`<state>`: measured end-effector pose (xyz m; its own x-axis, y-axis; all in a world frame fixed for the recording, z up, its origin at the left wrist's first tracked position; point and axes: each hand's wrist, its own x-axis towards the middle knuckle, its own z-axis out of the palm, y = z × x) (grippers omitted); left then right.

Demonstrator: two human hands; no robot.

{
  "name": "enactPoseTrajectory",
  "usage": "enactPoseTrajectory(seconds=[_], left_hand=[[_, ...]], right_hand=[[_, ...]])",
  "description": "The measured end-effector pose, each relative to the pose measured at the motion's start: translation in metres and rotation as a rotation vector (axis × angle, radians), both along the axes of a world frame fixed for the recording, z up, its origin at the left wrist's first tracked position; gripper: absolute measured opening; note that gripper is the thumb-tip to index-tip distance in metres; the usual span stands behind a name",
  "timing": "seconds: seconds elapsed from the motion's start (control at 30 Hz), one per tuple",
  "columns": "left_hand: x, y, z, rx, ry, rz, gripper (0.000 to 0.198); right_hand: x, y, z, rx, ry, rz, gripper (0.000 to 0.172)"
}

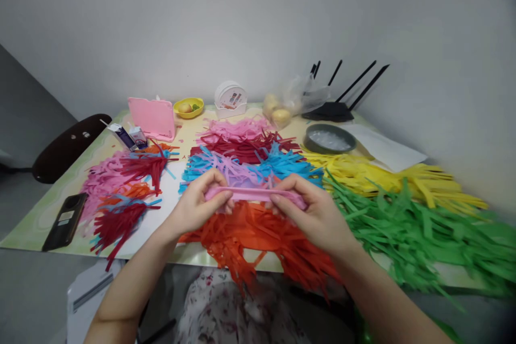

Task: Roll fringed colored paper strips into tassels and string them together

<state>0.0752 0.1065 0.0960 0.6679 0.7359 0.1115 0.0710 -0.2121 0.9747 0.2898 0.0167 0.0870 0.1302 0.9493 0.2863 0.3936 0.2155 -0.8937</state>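
Observation:
A strip of pink tissue paper (252, 194), its middle gathered narrow, stretches level between my two hands. My left hand (205, 196) is closed on one end, thumb on top. At the other end my right hand (300, 201) pinches it the same way. Just under the strip lies fringed orange tissue paper (253, 234), hanging over the table's front edge. Behind it are blue fringe (294, 164), lilac fringe (234, 169), dark red fringe (245, 149) and a pink fringed piece (237, 129). What the fingers curl around is partly hidden.
Tassel bunches (121, 220) and a phone (64, 220) lie at left. Green fringe (407, 231) and yellow fringe (423, 180) spread at right. Farther back stand a round dark tray (308, 142), a router (328, 112), a pink tablet case (151, 118) and drink cartons (123, 136).

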Motion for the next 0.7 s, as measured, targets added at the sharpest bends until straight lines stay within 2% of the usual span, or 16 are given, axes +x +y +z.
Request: enactPoseTrajectory(seconds=[0.1, 0.27, 0.4, 0.53, 0.6, 0.7], left_hand=[[0.001, 0.0, -0.006, -0.156, -0.157, -0.025, 0.017], [0.004, 0.0, -0.014, -0.257, -0.302, -0.024, 0.015], [0.007, 0.0, -0.017, -0.297, -0.364, 0.003, 0.01], [0.009, 0.0, -0.018, -0.346, -0.39, -0.014, 0.012], [0.009, 0.0, -0.018, -0.3, -0.363, -0.008, 0.018], [0.007, -0.002, -0.015, -0.067, -0.197, 0.054, 0.025]], right_hand=[[-0.002, 0.0, -0.007, -0.002, 0.233, 0.014, 0.012], [-0.003, 0.003, -0.018, 0.02, 0.434, 0.041, 0.012], [-0.004, 0.004, -0.021, 0.025, 0.502, 0.059, 0.01], [-0.003, 0.003, -0.023, 0.005, 0.439, 0.051, 0.011], [-0.002, 0.003, -0.022, 0.031, 0.372, 0.071, 0.013], [-0.001, 0.004, -0.019, 0.049, 0.266, 0.065, 0.015]])
